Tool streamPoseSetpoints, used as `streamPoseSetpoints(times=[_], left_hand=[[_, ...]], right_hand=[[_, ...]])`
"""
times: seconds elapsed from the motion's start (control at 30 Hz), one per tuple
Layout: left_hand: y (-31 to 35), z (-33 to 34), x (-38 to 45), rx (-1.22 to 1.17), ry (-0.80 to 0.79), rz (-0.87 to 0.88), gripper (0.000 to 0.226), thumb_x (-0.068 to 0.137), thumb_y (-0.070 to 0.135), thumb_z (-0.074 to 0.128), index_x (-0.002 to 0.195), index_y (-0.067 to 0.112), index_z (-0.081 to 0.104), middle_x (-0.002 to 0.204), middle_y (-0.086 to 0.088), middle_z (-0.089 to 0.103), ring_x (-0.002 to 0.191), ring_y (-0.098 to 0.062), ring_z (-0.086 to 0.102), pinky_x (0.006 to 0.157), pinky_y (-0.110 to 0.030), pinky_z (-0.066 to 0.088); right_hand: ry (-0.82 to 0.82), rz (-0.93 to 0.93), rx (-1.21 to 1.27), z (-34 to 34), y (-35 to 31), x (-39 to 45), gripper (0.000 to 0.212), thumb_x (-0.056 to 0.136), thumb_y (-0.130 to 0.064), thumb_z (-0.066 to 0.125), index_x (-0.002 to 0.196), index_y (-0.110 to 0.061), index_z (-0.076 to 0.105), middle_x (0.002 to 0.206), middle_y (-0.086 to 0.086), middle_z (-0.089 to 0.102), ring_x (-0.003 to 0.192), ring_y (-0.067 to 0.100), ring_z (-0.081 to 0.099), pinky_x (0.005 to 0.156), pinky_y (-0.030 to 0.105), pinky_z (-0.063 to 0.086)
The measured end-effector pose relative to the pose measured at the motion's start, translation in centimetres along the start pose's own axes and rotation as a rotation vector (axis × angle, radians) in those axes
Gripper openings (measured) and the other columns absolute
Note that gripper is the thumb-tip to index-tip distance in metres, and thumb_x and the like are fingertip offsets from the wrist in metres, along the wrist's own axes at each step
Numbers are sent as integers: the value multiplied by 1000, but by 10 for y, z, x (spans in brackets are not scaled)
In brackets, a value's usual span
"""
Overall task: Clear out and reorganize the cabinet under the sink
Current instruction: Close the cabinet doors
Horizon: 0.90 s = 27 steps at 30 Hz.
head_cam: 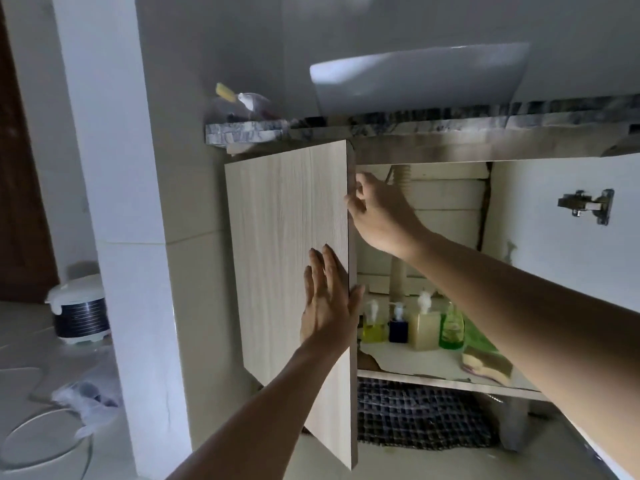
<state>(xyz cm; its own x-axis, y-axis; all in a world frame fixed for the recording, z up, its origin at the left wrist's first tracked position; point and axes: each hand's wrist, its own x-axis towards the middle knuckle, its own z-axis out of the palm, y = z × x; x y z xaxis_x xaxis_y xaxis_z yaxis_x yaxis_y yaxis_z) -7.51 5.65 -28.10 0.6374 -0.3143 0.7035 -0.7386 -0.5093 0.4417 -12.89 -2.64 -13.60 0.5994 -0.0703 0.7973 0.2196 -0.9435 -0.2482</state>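
the left hand [327,303] lies flat, fingers straight, on the face of the left door [291,258], thumb hooked over its free edge. the right hand [375,211] pinches that same edge higher up. the door stands partly open; a stiff, light panel on hinges, it likely swings best held at this edge. inside on the shelf [415,367] stand bottles [424,329] beside a sponge [486,363], light and probably slippery, best taken round the body.

Right door [571,237] cut off at frame edge
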Motion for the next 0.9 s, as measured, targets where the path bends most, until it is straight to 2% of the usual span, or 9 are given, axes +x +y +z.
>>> streamPoseSetpoints(times=[0.1,0.17,0.23,0.43,0.57,0.67,0.73,0.8,0.9], left_hand=[[10,19,15,-7,-9,-37,76,98,45,30,151,13,-13,160,-13,-13,147,-29,-10,118,-38,10],[13,30,20,21,-4,-33,78,94,50,23,150,12,-15,159,-15,-13,147,-31,-12,121,-42,8],[14,41,25,26,-11,-18,79,92,52,21,150,14,-17,159,-15,-15,147,-32,-13,121,-44,9],[-7,60,46,84,-78,98,92,91,49,52,151,25,-13,158,-5,-22,148,-32,-6,112,-50,33],[-28,73,66,222,-152,155,93,89,54,52,151,26,-10,158,-2,-22,148,-28,-8,115,-50,28],[-39,80,81,298,-160,228,90,89,50,55,151,26,-5,159,-1,-20,149,-27,-5,115,-51,29],[-44,86,92,337,-166,248,90,89,48,57,152,24,-2,160,-1,-18,149,-27,-4,115,-50,29],[-48,94,103,368,-173,259,90,89,47,56,152,22,-3,159,-1,-18,149,-27,-5,115,-49,29],[-54,108,113,387,-152,267,91,87,45,60,152,21,1,160,-3,-15,148,-28,-2,114,-51,30]], right_hand=[[-137,51,-81,17,34,-11,29,97,-20,46,112,5,50,82,12,61,71,30,62,61,29,45],[-130,98,-78,27,50,-13,28,97,-19,47,108,6,54,95,21,65,85,34,65,70,32,48],[-103,160,-61,30,61,-12,27,96,-18,48,106,6,56,99,23,65,88,35,63,68,29,44],[-65,263,-3,33,94,-2,21,95,-13,46,83,3,50,78,17,56,69,25,50,58,27,29],[-49,316,40,42,118,7,28,97,-18,45,93,6,60,82,19,62,68,21,53,56,29,38],[-22,354,59,49,135,15,28,97,-18,44,75,-5,55,71,6,55,66,21,54,61,30,44],[4,385,97,56,148,22,33,95,-17,46,63,-10,48,63,3,50,70,29,61,70,41,53],[15,430,156,63,162,30,30,93,-19,49,67,-7,55,69,7,57,83,34,65,78,49,55],[41,457,210,74,181,39,32,93,-27,52,90,2,66,89,20,68,92,34,64,86,51,53]])
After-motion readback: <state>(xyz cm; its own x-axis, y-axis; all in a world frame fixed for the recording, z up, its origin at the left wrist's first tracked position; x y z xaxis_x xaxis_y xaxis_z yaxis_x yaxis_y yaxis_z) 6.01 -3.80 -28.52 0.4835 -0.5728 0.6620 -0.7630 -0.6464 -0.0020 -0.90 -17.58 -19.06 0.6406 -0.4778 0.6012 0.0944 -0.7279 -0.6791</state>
